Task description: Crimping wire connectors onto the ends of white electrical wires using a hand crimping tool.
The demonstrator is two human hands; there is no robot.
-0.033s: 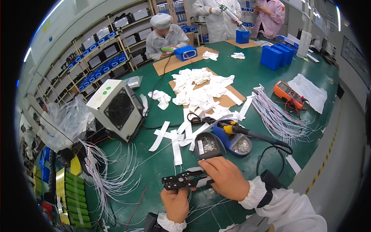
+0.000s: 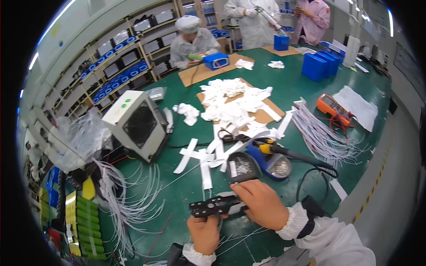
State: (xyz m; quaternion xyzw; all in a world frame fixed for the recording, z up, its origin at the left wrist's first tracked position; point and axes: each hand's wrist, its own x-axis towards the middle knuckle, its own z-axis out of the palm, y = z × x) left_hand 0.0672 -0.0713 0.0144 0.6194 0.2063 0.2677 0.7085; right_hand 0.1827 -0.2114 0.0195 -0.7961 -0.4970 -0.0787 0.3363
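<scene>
The right hand [image 2: 265, 205] reaches in from the near right, back upward, fingers wrapped around the handles of the pliers [image 2: 215, 206]. The left hand [image 2: 204, 232] rises from the near edge, bunched against the pliers' head; whether it grips them or a wire, I cannot tell. The pliers are over the near middle of the bench [image 2: 177, 199]. Just beyond stand a tray [image 2: 243, 180] and a blue stand [image 2: 257, 156]; white strips [image 2: 206, 175] and loose wires [image 2: 111, 190] crowd the left.
</scene>
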